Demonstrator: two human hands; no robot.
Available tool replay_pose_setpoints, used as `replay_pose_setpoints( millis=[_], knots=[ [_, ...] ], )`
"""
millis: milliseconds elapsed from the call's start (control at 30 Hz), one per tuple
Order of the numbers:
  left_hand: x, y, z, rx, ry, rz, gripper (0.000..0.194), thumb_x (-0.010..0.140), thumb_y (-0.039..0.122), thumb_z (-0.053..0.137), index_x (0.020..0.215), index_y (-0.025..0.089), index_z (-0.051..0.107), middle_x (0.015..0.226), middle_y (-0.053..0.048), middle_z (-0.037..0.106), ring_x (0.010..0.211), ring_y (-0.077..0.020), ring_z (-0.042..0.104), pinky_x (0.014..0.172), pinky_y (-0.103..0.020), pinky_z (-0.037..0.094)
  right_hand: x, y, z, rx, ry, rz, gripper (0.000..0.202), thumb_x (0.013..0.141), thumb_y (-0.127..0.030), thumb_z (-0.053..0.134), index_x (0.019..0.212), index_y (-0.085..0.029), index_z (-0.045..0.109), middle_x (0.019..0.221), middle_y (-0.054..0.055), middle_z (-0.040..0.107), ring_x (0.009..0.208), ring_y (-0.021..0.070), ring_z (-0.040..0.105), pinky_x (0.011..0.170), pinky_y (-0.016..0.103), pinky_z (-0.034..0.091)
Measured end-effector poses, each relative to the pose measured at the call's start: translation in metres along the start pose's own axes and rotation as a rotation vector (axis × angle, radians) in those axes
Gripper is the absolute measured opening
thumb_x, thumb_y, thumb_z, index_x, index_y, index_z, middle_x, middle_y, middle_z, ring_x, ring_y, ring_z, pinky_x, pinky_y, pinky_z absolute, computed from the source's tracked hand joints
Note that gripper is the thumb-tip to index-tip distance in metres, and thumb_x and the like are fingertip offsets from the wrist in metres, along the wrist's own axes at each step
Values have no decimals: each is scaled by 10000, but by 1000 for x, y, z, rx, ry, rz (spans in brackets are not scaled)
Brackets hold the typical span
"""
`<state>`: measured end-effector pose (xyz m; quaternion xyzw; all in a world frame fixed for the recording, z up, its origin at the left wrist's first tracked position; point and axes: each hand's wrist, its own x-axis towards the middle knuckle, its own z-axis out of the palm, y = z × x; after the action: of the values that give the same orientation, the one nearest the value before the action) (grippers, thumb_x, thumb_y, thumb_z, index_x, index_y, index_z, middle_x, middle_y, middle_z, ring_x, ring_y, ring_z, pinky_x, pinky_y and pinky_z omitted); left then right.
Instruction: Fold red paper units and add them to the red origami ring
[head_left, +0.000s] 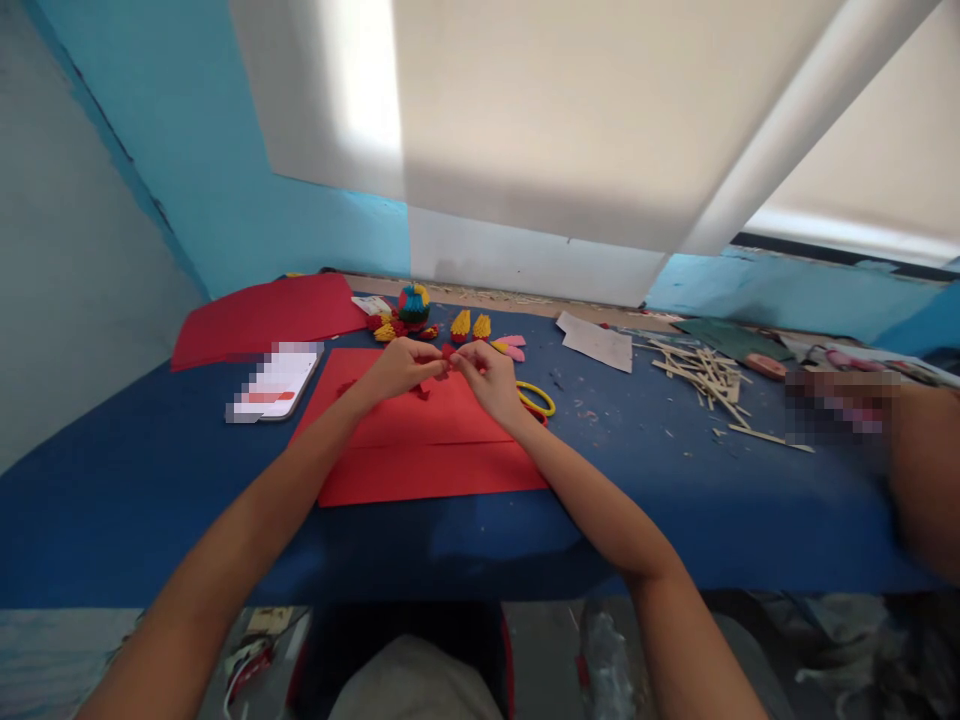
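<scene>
Between the fingertips of my left hand (405,368) and my right hand (487,378) is a small red paper piece (448,354), pinched from both sides. Under them lie red paper sheets (420,470), with a few more small red pieces (424,394) near my left fingers. Beside my right wrist a yellow loop (541,398), apparently a scissors handle, rests on the table, partly covered by my hand. Just beyond my hands stand two yellow-and-red folded-paper pieces (471,327), pink-and-yellow pieces (511,347) and a multicoloured folded-paper ball (413,306).
A phone (292,385) and more red sheets (270,318) lie at the left of the blue table (637,510). Thin wooden sticks (701,375) and a whitish sheet (598,341) are on the right. Another person's arm (926,470) reaches in at the right edge.
</scene>
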<state>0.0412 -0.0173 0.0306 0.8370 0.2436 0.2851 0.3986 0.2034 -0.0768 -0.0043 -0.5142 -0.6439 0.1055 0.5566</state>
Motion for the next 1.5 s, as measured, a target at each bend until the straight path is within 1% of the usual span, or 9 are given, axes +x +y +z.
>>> replay_pose_setpoints(
  millis=[133, 300, 667, 867, 967, 1067, 1200, 1367, 1500],
  knots=[
    [1, -2, 2, 15, 46, 9, 234, 763, 309, 533, 675, 130, 656, 636, -20, 647, 513, -122, 571, 445, -195, 445, 2, -2, 4, 146, 17, 99, 224, 823, -407, 588, 743, -197, 589, 680, 11, 645, 632, 144, 589, 594, 261, 435],
    [4, -6, 5, 26, 131, 23, 232, 760, 303, 516, 670, 138, 652, 661, -37, 672, 585, -142, 581, 498, -203, 428, 4, -1, 7, 254, 46, 145, 258, 796, -448, 607, 759, -194, 580, 673, 11, 647, 620, 137, 593, 591, 259, 456],
    [5, -3, 6, 29, 122, 30, 245, 768, 323, 500, 666, 145, 634, 646, -26, 658, 572, -135, 557, 527, -214, 416, 5, 6, 10, 325, 82, 169, 240, 775, -421, 636, 743, -190, 582, 648, 8, 635, 615, 147, 624, 617, 267, 493],
    [6, -9, 1, 47, 129, 30, 221, 782, 290, 472, 659, 156, 598, 641, -15, 636, 577, -129, 545, 542, -218, 422, 8, 10, 3, 399, -20, 249, 307, 881, -458, 479, 1061, -217, 540, 779, 31, 695, 703, 161, 686, 693, 296, 535],
    [6, -12, -2, 49, 115, 32, 227, 785, 290, 476, 658, 153, 606, 634, -12, 630, 574, -126, 541, 537, -218, 426, 8, 10, -1, 305, -53, 208, 305, 841, -464, 526, 956, -192, 601, 798, 43, 693, 733, 158, 673, 681, 276, 522],
    [6, -13, -2, 32, 73, 25, 246, 784, 326, 508, 656, 150, 623, 628, -17, 630, 569, -131, 554, 510, -218, 437, 8, 9, -3, 243, -52, 182, 247, 755, -419, 642, 827, -183, 646, 720, 18, 671, 670, 144, 624, 615, 251, 487],
    [5, -13, 0, -37, 7, -13, 312, 799, 426, 553, 756, 137, 662, 696, -51, 662, 567, -145, 595, 466, -218, 465, 7, 8, -3, 212, -41, 152, 179, 757, -356, 636, 778, -179, 657, 669, 2, 651, 618, 131, 580, 570, 246, 454],
    [4, -14, 0, -157, -38, -81, 508, 887, 549, 405, 831, 118, 669, 798, -114, 693, 635, -174, 650, 505, -246, 520, 6, 6, -8, 190, -54, 49, 134, 787, -298, 606, 820, -189, 678, 790, 37, 701, 729, 158, 627, 685, 287, 492],
    [4, -15, -1, -197, -54, -97, 429, 829, 543, 523, 801, 135, 654, 734, -71, 668, 575, -158, 636, 519, -252, 524, 5, 5, -12, 100, -113, -160, 141, 830, -272, 564, 837, -217, 693, 883, 53, 719, 832, 173, 651, 803, 328, 502]
  ],
)
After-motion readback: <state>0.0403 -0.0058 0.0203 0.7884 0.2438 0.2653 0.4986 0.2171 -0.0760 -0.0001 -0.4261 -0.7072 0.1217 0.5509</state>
